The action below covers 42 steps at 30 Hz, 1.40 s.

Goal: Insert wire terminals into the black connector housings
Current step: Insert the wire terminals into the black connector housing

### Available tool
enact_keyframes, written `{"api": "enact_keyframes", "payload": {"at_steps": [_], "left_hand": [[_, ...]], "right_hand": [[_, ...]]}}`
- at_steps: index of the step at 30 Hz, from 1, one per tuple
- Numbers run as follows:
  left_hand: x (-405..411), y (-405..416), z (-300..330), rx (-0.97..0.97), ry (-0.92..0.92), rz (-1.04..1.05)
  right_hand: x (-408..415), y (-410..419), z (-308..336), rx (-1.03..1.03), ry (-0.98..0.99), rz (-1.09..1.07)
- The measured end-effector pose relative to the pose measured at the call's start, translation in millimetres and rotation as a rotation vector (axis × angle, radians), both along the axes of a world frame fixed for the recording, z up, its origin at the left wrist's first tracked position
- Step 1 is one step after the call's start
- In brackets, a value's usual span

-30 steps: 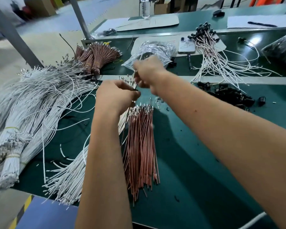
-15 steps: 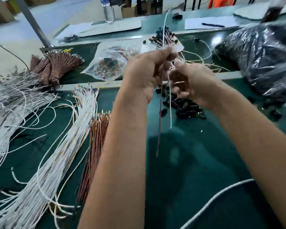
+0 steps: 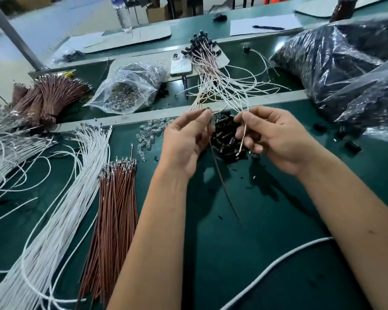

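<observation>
My left hand [image 3: 186,139] pinches the top end of a brown wire [image 3: 224,186] that hangs down toward the green table. My right hand [image 3: 271,135] pinches a white wire [image 3: 242,139] near its top, thumb and forefinger closed on it. Both hands hover just above a small pile of black connector housings [image 3: 225,136], which they partly hide. Left of my left arm lie a bundle of brown wires with metal terminals [image 3: 117,198] and a long spread of white wires [image 3: 61,209].
Finished wire-and-housing assemblies [image 3: 211,63] fan out behind the hands. A clear bag of metal parts [image 3: 128,88], a phone [image 3: 181,64], tied brown wire bundles [image 3: 47,97], large black plastic bags [image 3: 345,70] at right and a white cable [image 3: 278,265] near the front are around.
The view swung right from the wire bundles to the housing pile. My hands, joined and raised with both wires half a second ago, have separated, each holding one wire, lower over the housings.
</observation>
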<state>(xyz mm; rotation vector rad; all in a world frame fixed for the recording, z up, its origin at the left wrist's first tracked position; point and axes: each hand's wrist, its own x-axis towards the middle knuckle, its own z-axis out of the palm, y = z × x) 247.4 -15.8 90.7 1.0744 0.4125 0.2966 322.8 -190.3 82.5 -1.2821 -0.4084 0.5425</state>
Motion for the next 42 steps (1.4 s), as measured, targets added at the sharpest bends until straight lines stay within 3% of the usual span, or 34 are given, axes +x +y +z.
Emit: {"api": "enact_keyframes", "payload": {"at_steps": [3,8,18,23,31,42], "left_hand": [[-15,0,-10,0.097,-0.061,-0.097],[-21,4,-14,0.183,-0.108,-0.156],[-18,-10,-14,0.360,-0.057,-0.187],[-15,-13,-15,0.312,-0.049,-0.156],[-12,-15,-19,0.307,-0.069,-0.094],[-13,-15,-20,0.342,-0.199,-0.139]], "right_hand": [[2,-3,-1,0.168,0.067,-0.012],[-1,-3,-3,0.274,0.058,-0.078],[-10,7,-4,0.208,-0.042,-0.168],[-12,7,-2,0.217,-0.063,-0.178],[-18,11,-2,0.083,-0.255,-0.279],[-19,8,5,0.169,-0.369,-0.276]]}}
